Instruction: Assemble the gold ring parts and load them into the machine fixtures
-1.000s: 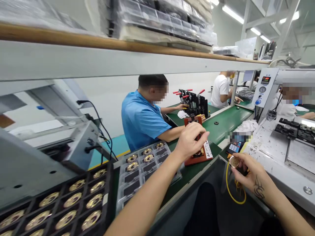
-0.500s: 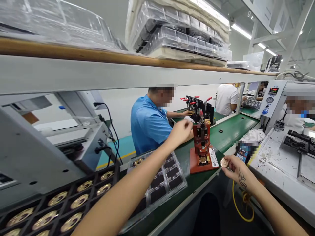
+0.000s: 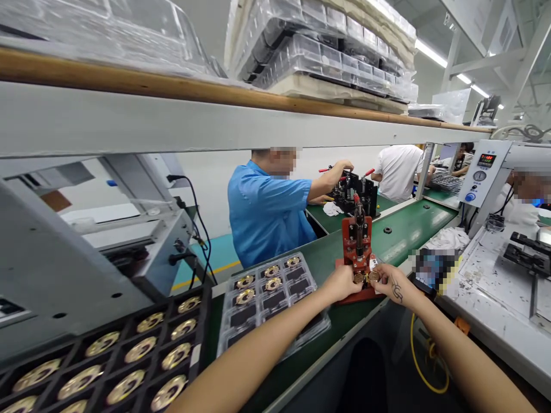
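A red toggle press [image 3: 357, 238] stands on the green bench, its red-tipped lever upright. At its base my left hand [image 3: 342, 282] is closed, fingertips on a round gold-coloured watch case [image 3: 358, 277] at the fixture. Right beside it, my right hand [image 3: 387, 281] pinches a second gold-coloured watch case [image 3: 374, 276] between thumb and fingers. Both hands partly cover the fixture, so I cannot tell whether the left case is still seated there.
Left of the press lies a clear compartment tray [image 3: 318, 330] with several gold cases. A black divided tray [image 3: 202, 321] holds gold rings or cases. A co-worker in blue [image 3: 262, 206] works at black clamps [image 3: 350, 192]. A white machine [image 3: 486, 275] stands right; a shelf [image 3: 215, 126] crosses above.
My left hand has come down from the press lever to its base. My right hand has brought its watch case leftward to the fixture. The co-worker's arm has risen to a clamp.
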`<state>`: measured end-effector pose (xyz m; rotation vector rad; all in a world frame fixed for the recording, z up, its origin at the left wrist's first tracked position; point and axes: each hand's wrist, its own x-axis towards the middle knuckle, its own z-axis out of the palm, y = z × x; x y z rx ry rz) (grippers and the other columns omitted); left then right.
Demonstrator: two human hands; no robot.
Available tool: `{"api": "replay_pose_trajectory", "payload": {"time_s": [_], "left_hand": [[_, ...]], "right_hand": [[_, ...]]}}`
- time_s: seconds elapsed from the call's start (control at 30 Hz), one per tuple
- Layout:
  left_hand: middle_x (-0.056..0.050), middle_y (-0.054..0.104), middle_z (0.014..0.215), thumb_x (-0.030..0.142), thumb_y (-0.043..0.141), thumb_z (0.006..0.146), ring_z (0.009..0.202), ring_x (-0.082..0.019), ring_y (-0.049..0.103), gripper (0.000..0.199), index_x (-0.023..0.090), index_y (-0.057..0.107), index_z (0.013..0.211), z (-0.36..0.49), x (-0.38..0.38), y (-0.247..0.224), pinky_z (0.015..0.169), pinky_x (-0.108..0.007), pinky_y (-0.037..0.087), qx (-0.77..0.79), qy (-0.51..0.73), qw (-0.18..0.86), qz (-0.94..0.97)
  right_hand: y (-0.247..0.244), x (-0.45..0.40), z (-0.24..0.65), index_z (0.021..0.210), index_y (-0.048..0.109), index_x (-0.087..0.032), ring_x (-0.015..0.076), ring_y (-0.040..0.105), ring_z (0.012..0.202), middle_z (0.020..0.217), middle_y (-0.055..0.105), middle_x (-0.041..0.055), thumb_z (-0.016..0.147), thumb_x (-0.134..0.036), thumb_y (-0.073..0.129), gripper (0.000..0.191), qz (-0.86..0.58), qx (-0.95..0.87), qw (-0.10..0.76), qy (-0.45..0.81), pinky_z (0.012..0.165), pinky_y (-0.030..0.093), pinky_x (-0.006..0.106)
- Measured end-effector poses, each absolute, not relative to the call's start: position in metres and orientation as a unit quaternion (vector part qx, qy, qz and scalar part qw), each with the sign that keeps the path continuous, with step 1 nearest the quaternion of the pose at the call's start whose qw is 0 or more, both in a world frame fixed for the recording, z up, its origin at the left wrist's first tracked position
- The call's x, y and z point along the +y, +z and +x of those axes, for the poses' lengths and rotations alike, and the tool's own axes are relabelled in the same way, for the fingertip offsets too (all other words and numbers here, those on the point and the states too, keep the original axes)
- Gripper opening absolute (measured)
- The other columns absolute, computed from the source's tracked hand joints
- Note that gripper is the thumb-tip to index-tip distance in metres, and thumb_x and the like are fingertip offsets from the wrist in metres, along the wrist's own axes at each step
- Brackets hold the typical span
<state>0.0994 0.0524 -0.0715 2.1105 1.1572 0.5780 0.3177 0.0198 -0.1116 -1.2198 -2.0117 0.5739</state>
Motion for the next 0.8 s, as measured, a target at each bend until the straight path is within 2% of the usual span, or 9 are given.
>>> {"api": "replay_pose_trajectory", "payload": {"time_s": [0.13,0.3,0.4,0.47,0.5,0.6,0.67,0.73,0.8], "left_hand": [[0.006,0.052,0.059,0.030,0.074,0.074,0.058,-0.014,0.048,0.017,0.017,0.072,0.083,0.067,0.042,-0.059,0.059,-0.025,0.036,0.448,0.245,0.322,0.797],[-0.006,0.069,0.097,0.040,0.074,0.077,0.079,-0.019,0.062,0.033,0.018,0.072,0.101,0.012,0.023,-0.033,0.071,-0.030,0.049,0.451,0.290,0.339,0.773],[-0.004,0.070,0.092,0.044,0.076,0.079,0.077,-0.020,0.069,0.041,0.020,0.063,0.109,-0.015,0.004,-0.023,0.071,-0.033,0.056,0.447,0.327,0.450,0.700],[0.000,0.068,0.086,0.042,0.083,0.077,0.074,-0.019,0.070,0.047,0.021,0.058,0.110,-0.030,-0.013,-0.017,0.071,-0.033,0.058,0.448,0.367,0.525,0.623],[0.001,0.068,0.084,0.041,0.086,0.075,0.074,-0.019,0.070,0.049,0.021,0.058,0.110,-0.036,-0.022,-0.014,0.072,-0.033,0.058,0.452,0.385,0.545,0.592],[0.000,0.070,0.086,0.042,0.090,0.074,0.076,-0.019,0.071,0.052,0.020,0.061,0.111,-0.042,-0.049,-0.001,0.073,-0.032,0.059,0.474,0.412,0.543,0.557],[-0.002,0.072,0.091,0.046,0.090,0.075,0.078,-0.020,0.074,0.052,0.020,0.063,0.111,-0.034,-0.065,0.008,0.074,-0.034,0.060,0.469,0.413,0.544,0.560],[-0.004,0.074,0.094,0.049,0.089,0.076,0.080,-0.021,0.076,0.053,0.020,0.064,0.112,-0.021,-0.078,0.015,0.076,-0.035,0.062,0.450,0.406,0.554,0.571],[-0.005,0.075,0.094,0.048,0.087,0.079,0.081,-0.022,0.077,0.051,0.019,0.064,0.114,-0.008,-0.089,0.020,0.079,-0.036,0.063,0.432,0.397,0.561,0.584]], "right_hand": [[-0.117,0.037,0.308,0.103,0.069,-0.016,0.0152,0.063,0.075,0.093,0.067,0.0016,0.095,-0.032,0.074,0.018,-0.449,-0.799,0.321,0.240,0.069,0.054,0.029],[-0.114,0.052,0.290,0.111,0.075,-0.018,0.0232,0.070,0.099,0.114,0.072,0.0076,0.091,-0.033,0.079,0.025,-0.413,-0.821,0.300,0.255,0.090,0.058,0.041],[-0.108,0.046,0.293,0.112,0.080,-0.022,0.0273,0.070,0.106,0.119,0.073,0.0095,0.082,-0.029,0.084,0.031,-0.416,-0.816,0.309,0.254,0.096,0.055,0.039],[-0.097,0.042,0.304,0.100,0.081,-0.022,0.0262,0.072,0.095,0.105,0.076,0.0078,0.080,-0.035,0.084,0.024,-0.429,-0.806,0.322,0.249,0.087,0.057,0.036],[-0.087,0.043,0.311,0.090,0.080,-0.022,0.0248,0.071,0.085,0.092,0.076,0.0063,0.082,-0.041,0.082,0.021,-0.440,-0.797,0.333,0.243,0.081,0.058,0.035],[-0.041,0.059,0.325,0.072,0.070,-0.022,0.0234,0.066,0.069,0.063,0.067,0.0034,0.098,-0.061,0.057,0.048,-0.481,-0.750,0.401,0.214,0.072,0.057,0.034],[0.002,0.079,0.321,0.085,0.071,-0.022,0.0259,0.070,0.081,0.075,0.073,0.0072,0.105,-0.067,0.038,0.060,-0.491,-0.714,0.459,0.196,0.080,0.057,0.037],[0.046,0.098,0.303,0.103,0.073,-0.020,0.0285,0.073,0.096,0.095,0.079,0.0114,0.105,-0.072,0.035,0.064,-0.472,-0.703,0.491,0.206,0.088,0.058,0.040],[0.084,0.103,0.279,0.111,0.072,-0.019,0.0278,0.076,0.093,0.099,0.080,0.0115,0.105,-0.076,0.028,0.072,-0.442,-0.704,0.505,0.232,0.086,0.060,0.041]]}}
